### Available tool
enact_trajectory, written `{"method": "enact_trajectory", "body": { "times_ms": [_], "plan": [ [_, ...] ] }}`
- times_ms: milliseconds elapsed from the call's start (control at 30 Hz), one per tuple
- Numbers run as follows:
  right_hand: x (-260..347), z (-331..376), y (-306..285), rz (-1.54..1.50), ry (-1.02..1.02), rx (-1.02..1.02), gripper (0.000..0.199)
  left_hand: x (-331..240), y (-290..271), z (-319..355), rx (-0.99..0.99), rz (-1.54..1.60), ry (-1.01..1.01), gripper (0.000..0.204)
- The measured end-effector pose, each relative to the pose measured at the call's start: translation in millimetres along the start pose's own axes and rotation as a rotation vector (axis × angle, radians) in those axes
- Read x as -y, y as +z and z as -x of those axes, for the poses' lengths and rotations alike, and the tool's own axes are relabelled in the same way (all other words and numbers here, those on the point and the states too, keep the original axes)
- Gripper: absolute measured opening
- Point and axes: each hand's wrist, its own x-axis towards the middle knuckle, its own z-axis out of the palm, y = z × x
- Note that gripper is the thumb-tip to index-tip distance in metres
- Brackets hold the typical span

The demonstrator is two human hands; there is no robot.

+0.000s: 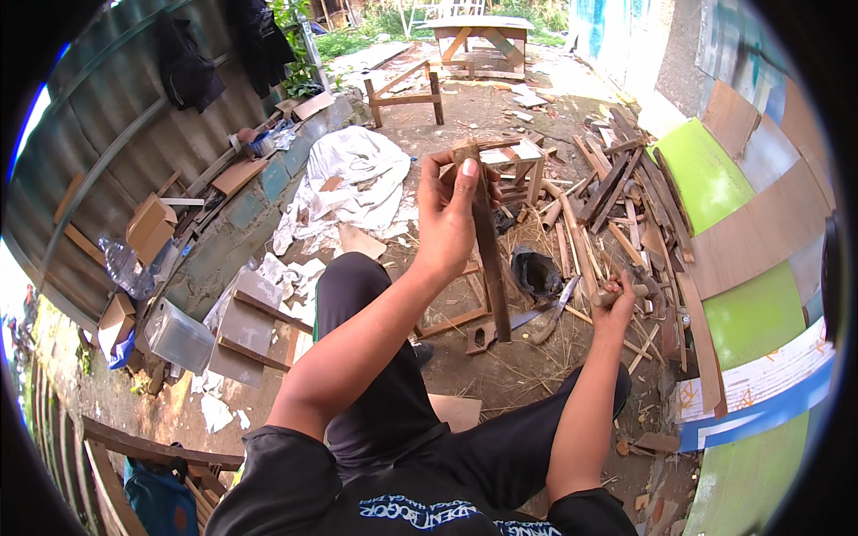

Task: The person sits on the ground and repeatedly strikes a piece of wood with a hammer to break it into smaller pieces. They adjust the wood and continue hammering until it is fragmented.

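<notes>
Near the middle, my left hand (450,214) is closed around the upper part of a dark wooden strip (489,259), the thumb laid along its face. The strip stands nearly upright, its lower end close to the ground by a handsaw (483,338). Lower and to the right, my right hand (613,304) is wrapped round the pale wooden handle (606,297) of a tool; its head cannot be made out clearly. Between my hands lie a curved blade with a wooden handle (544,334) and a black container (534,271).
A pile of wood scraps (617,183) spreads at the right beside green and brown panels (702,170). A white cloth (349,174) lies at the left. Small wooden frames (407,103) and a table (478,40) stand farther off. A clear plastic bin (179,335) sits by the left wall.
</notes>
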Motion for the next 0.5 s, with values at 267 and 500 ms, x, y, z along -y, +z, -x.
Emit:
{"method": "enact_trajectory", "body": {
  "times_ms": [267,500],
  "plan": [
    [-97.7,-26.3,-4.6,0.124,0.208,-0.086,0.018,-4.1,-96.4,-24.2,-0.112,-0.175,-0.045,0.034],
    [-172.5,-23.5,-73.2,0.638,0.466,-0.295,0.015,44.0,-198.0,-40.9,-0.178,-0.240,-0.101,0.036]
  ]
}}
